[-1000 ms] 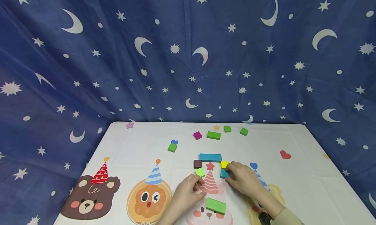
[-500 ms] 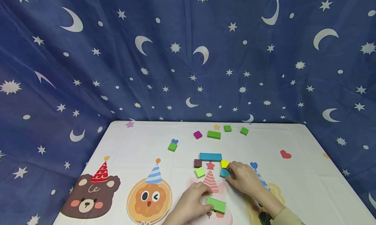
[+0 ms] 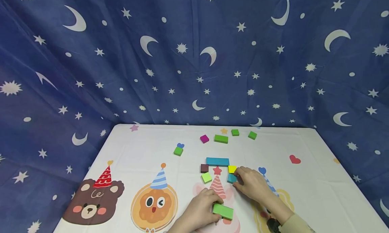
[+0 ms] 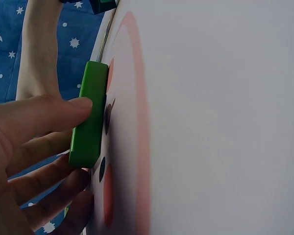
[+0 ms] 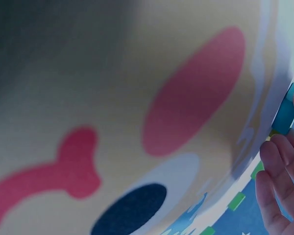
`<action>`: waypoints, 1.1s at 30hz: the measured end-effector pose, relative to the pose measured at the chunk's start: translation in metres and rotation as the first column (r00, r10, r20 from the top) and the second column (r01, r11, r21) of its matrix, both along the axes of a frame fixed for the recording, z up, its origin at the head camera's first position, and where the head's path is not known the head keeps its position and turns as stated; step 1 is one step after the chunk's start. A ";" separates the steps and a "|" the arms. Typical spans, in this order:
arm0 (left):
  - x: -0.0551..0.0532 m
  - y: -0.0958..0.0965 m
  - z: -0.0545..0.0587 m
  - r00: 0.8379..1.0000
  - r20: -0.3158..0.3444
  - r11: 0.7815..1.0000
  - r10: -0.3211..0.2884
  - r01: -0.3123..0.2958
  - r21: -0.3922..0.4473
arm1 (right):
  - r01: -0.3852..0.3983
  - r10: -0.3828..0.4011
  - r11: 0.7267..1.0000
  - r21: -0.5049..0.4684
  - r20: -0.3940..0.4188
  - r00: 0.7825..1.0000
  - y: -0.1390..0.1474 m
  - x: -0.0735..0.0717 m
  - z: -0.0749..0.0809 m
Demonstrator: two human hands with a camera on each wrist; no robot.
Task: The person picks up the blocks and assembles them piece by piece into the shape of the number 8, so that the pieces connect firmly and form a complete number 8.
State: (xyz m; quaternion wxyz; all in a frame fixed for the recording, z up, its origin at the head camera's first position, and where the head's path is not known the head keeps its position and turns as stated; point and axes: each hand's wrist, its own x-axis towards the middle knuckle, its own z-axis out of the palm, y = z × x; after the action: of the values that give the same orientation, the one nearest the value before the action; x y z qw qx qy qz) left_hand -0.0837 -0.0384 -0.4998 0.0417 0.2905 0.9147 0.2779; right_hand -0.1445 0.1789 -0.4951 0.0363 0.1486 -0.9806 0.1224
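Note:
My left hand point(image 3: 199, 209) grips a long light-green block point(image 3: 223, 211) by its left end. In the left wrist view the thumb lies on one side of this green block point(image 4: 90, 117), close over the printed cloth. At the right, my right hand point(image 3: 253, 184) pinches a teal block point(image 3: 231, 178) between thumb and fingers; the hand hides part of it. A yellow block point(image 3: 232, 169) sits just behind, by the fingertips. A long blue block point(image 3: 217, 162) lies across the back of this arrangement. Down its left side are a dark brown block point(image 3: 204, 168) and a lime block point(image 3: 206, 178).
Farther back lie a magenta block point(image 3: 204, 138), a longer green block point(image 3: 221, 139) and small green blocks point(image 3: 235, 132). Another green block point(image 3: 178, 151) is off to the left. The white tablecloth point(image 3: 146, 141) has printed animals; a blue star-and-moon curtain point(image 3: 170, 57) hangs behind.
My left hand has moved right and toward me, from near the lime block to the long light-green block, and now grips it. The right hand has stayed at the teal block.

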 end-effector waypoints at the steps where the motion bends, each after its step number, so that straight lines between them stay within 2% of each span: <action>1: 0.000 0.000 0.000 1.000 0.001 1.000 -0.004 0.004 -0.002 | 0.001 -0.001 1.000 0.000 0.001 1.000 0.000 0.000 0.000; 11: -0.002 0.002 -0.001 0.999 -0.021 0.999 -0.035 0.035 -0.021 | 0.020 -0.020 1.000 -0.016 0.025 0.999 -0.002 0.000 0.001; 19: -0.003 0.002 -0.001 0.999 -0.029 0.999 -0.030 0.030 -0.013 | 0.018 -0.017 1.000 -0.016 0.025 1.000 -0.002 0.000 0.000; 26: -0.005 0.001 -0.001 1.000 -0.023 1.000 -0.005 0.006 0.013 | 0.023 -0.022 0.999 -0.025 0.040 0.999 -0.002 -0.001 0.000; 33: -0.015 0.000 0.003 0.999 -0.007 0.999 0.032 -0.032 0.032 | 0.020 -0.019 0.999 -0.031 0.039 0.999 -0.003 0.000 0.001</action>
State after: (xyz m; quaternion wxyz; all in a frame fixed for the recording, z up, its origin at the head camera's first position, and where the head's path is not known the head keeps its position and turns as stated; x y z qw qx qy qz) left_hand -0.0985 -0.0386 -0.4970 0.0292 0.2774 0.9149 0.2919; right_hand -0.1444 0.1763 -0.4946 0.0206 0.1361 -0.9805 0.1402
